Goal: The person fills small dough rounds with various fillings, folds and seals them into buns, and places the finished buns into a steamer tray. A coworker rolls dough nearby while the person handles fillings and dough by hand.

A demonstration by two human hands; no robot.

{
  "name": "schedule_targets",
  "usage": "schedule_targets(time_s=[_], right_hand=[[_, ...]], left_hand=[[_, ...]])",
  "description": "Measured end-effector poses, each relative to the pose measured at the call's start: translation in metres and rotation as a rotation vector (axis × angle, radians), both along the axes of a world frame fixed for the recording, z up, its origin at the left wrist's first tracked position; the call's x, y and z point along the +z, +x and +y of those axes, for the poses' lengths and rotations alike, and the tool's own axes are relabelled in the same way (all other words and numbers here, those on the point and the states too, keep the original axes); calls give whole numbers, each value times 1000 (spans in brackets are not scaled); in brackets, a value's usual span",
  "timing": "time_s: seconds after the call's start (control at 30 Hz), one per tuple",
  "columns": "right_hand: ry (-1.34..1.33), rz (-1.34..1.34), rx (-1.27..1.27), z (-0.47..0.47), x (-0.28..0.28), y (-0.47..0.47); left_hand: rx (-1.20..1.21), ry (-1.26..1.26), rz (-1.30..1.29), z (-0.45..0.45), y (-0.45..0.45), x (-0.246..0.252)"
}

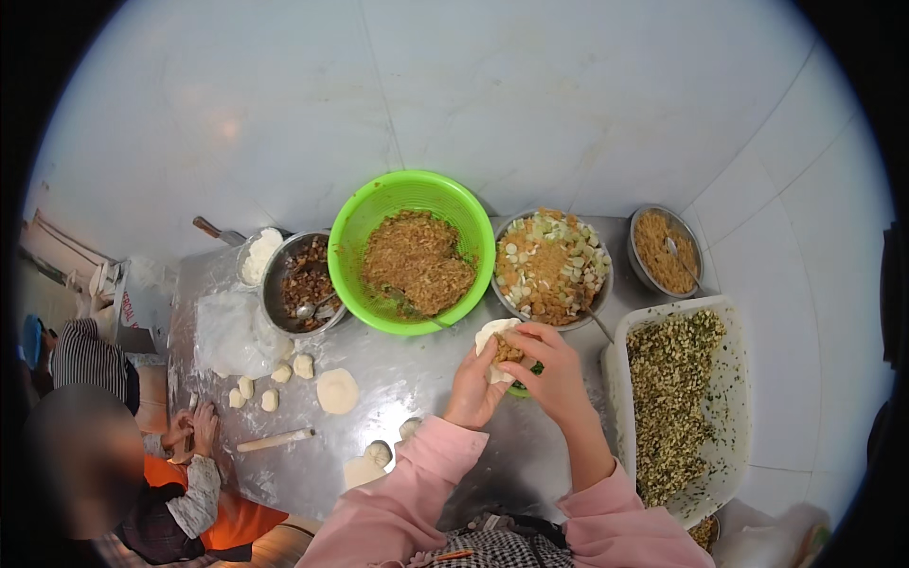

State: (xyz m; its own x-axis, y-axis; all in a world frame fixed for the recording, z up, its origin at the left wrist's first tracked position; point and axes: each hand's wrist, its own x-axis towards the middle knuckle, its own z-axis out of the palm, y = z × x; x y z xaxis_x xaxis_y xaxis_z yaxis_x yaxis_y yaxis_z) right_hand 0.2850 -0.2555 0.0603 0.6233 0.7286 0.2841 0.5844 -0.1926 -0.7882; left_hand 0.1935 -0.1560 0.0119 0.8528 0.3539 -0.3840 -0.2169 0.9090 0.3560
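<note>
My left hand (pixel 474 389) cups a round dough wrapper (pixel 495 329) with a mound of brown filling (pixel 507 350) on it. The fingers of my right hand (pixel 552 366) close in on the wrapper's right side, thumb and fingertips at the filling's edge. Both hands are above the metal table (pixel 398 376). Partly hidden beneath them is a small green bowl (pixel 522 391) with chopped greens. Close beyond my hands stand a green plastic colander (pixel 341 284) of brown filling and a metal bowl (pixel 603 295) of filling topped with sliced scallion.
To the right is a white tub (pixel 738 426) of chopped filling, with a smaller metal bowl (pixel 634 266) behind. Dough pieces (pixel 270 400), a flat wrapper (pixel 338 392), a rolling pin (pixel 275 440) and filled buns (pixel 378 453) lie leftward. A co-worker's hands (pixel 204 429) rest at the left edge.
</note>
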Motion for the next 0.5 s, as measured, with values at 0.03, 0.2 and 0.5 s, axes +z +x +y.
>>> schedule_targets(time_s=[0.03,0.2,0.5], right_hand=[[8,26,-4,-1,5,-8],[31,-83,-62,5,2,-51],[-3,-418,401,-30,56,-85]], left_hand=[[7,29,12,-2,-7,4],[29,61,24,-11,-41,24],[-156,-17,-59,16,-132,41]])
